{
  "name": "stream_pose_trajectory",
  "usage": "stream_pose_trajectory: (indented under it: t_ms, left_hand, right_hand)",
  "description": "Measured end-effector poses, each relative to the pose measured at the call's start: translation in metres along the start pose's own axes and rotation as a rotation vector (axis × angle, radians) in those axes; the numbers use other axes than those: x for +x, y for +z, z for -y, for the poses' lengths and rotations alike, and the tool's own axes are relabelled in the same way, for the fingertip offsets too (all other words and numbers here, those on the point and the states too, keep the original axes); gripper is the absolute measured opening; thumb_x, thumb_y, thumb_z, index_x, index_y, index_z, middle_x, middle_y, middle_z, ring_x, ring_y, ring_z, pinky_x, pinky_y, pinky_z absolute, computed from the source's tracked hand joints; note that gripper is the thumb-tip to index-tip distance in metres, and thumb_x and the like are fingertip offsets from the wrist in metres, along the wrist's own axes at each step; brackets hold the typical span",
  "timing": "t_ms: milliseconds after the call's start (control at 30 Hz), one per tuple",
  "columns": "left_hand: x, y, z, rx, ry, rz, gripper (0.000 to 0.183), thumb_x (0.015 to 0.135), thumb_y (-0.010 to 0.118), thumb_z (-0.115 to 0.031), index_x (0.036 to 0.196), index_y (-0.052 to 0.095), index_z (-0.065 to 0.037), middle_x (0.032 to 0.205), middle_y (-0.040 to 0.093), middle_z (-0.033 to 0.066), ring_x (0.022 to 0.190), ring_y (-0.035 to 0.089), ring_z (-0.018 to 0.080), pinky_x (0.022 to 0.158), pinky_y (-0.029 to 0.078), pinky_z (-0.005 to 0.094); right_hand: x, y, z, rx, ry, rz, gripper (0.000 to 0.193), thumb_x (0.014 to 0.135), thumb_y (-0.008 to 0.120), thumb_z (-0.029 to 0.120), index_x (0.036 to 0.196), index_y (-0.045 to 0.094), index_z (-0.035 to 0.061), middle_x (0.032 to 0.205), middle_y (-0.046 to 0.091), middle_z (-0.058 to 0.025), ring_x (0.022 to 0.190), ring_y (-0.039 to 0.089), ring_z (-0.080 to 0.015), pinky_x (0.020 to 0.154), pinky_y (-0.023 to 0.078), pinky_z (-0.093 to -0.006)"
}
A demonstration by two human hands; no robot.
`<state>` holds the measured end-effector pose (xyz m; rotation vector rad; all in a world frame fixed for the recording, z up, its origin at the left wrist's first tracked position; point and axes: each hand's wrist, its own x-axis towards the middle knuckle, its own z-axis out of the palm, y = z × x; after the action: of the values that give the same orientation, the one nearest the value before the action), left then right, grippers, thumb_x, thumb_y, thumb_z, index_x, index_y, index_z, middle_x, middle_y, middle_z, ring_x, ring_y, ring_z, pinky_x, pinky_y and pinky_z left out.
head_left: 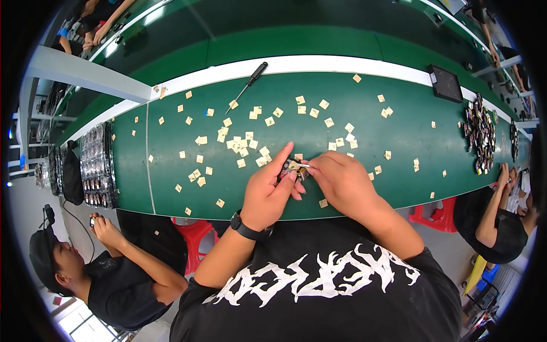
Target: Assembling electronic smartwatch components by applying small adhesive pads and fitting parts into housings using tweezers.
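Note:
My left hand (266,187) holds a small dark electronic part (289,169) with some pink and yellowish bits on it, over the near edge of the green table. My right hand (345,181) is closed on a thin silvery tool (303,166), perhaps tweezers, whose tip reaches the part. The fingers cover much of both, so the exact kind of the part cannot be made out. Small cream-coloured square pieces (249,135) lie scattered on the table around my hands, some with green marks.
A black screwdriver (256,74) lies by the table's far edge. Black trays of parts (98,165) are stacked at the left. A heap of small dark parts (478,135) and an open black box (445,83) are at the right. Co-workers (114,268) sit on both sides.

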<state>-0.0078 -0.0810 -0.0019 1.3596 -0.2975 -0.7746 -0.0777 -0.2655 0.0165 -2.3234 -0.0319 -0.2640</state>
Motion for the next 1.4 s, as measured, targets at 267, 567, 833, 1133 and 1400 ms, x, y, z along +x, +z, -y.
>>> stream_pose_trajectory:
  t_ms: [267, 567, 833, 1133, 1400]
  left_hand:
    - [-0.002, -0.013, -0.003, -0.124, -0.05, 0.1, 0.054, 0.102, 0.049, -0.001, 0.155, 0.037, -0.001, 0.092, 0.066, 0.0073, 0.077, 0.065, 0.0114, 0.068, 0.054, 0.0259]
    - [-0.003, -0.012, 0.004, -0.11, 0.047, 0.061, 0.054, 0.1, 0.045, 0.004, 0.154, 0.04, -0.001, 0.1, 0.064, 0.0085, 0.078, 0.064, 0.0115, 0.065, 0.052, 0.0245]
    - [-0.004, -0.006, 0.003, -0.052, 0.13, 0.019, 0.056, 0.1, 0.043, 0.005, 0.155, 0.036, -0.004, 0.122, 0.066, 0.0106, 0.079, 0.06, 0.0089, 0.064, 0.049, 0.0216]
    - [-0.006, -0.006, 0.003, 0.031, 0.197, -0.021, 0.042, 0.098, 0.044, 0.005, 0.14, 0.048, -0.001, 0.119, 0.068, 0.0107, 0.081, 0.063, 0.0109, 0.068, 0.051, 0.0246]
    - [-0.004, -0.008, 0.008, 0.204, 0.303, -0.024, 0.035, 0.096, 0.049, 0.003, 0.131, 0.052, 0.002, 0.103, 0.066, 0.0106, 0.081, 0.066, 0.0165, 0.075, 0.054, 0.0306]
  right_hand:
    - [0.007, 0.0, 0.001, 0.176, 0.068, 0.024, 0.012, 0.09, 0.07, 0.007, 0.1, 0.068, 0.0006, 0.087, 0.067, -0.0118, 0.071, 0.064, -0.0298, 0.062, 0.051, -0.038]
    - [0.004, -0.004, 0.007, 0.301, 0.136, 0.134, 0.033, 0.081, 0.081, 0.007, 0.112, 0.071, 0.0018, 0.089, 0.066, -0.0077, 0.068, 0.061, -0.016, 0.06, 0.049, -0.0279]
    - [0.004, 0.004, 0.008, 0.179, 0.014, 0.011, 0.02, 0.084, 0.073, 0.0, 0.104, 0.071, -0.0003, 0.092, 0.07, -0.0108, 0.069, 0.066, -0.018, 0.061, 0.053, -0.0276]
    - [0.007, 0.008, 0.019, 0.134, 0.08, 0.018, 0.02, 0.082, 0.075, 0.0, 0.102, 0.073, 0.0012, 0.092, 0.071, -0.0094, 0.068, 0.066, -0.016, 0.06, 0.053, -0.0268]
    - [0.013, 0.01, 0.024, 0.102, 0.048, 0.036, 0.019, 0.084, 0.075, -0.001, 0.103, 0.074, 0.0014, 0.092, 0.071, -0.0102, 0.073, 0.068, -0.02, 0.063, 0.054, -0.0284]
